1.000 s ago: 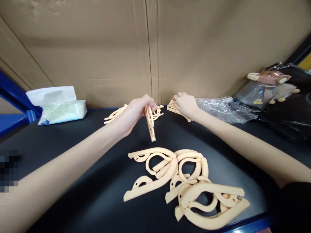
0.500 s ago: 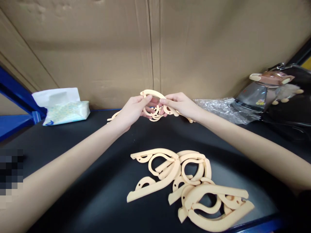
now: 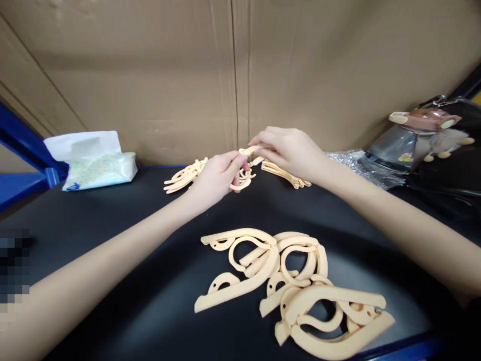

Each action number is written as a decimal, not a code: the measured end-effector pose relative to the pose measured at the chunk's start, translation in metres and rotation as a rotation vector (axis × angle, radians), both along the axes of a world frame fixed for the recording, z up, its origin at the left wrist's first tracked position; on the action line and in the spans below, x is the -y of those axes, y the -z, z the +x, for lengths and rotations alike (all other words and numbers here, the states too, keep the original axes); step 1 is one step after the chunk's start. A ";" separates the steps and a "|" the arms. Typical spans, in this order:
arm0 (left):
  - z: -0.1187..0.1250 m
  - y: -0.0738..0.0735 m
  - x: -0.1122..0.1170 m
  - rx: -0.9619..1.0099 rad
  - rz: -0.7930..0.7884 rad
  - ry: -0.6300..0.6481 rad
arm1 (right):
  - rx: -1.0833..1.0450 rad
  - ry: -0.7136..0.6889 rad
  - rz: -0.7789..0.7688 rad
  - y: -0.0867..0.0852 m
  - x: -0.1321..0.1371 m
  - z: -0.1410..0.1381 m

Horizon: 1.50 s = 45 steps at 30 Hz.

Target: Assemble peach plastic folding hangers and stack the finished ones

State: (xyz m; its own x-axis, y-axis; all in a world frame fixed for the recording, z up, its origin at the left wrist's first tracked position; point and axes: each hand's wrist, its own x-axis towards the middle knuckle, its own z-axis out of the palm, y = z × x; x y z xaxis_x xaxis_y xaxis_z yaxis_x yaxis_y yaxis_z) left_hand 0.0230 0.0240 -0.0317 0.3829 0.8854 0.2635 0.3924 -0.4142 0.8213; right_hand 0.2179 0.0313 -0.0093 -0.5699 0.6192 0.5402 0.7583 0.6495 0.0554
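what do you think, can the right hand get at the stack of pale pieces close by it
Probably yes: the stack lies close to the right hand with nothing visible between, though that hand appears busy holding another pale piece.

Arms [image 3: 124, 245] outstretched, left hand [image 3: 220, 176] curled, right hand [image 3: 291, 150] higher

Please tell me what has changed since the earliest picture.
The right hand has come up off the rear stack and now grips a curved cream piece together with the left hand, whose piece earlier hung downward. The front pile and tissue pack stayed put.
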 end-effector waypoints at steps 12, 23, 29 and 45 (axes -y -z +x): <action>0.007 -0.004 0.012 -0.261 0.256 -0.134 | 0.363 0.212 0.027 0.003 0.007 -0.011; 0.005 0.007 -0.066 -0.357 0.132 -0.205 | -0.293 0.085 -0.248 -0.007 -0.009 0.006; 0.016 0.022 -0.067 -0.323 0.117 -0.319 | -0.362 0.045 -0.135 -0.024 0.010 0.002; -0.012 0.016 0.021 0.510 -0.569 0.107 | -0.475 -0.149 0.100 -0.015 0.022 -0.009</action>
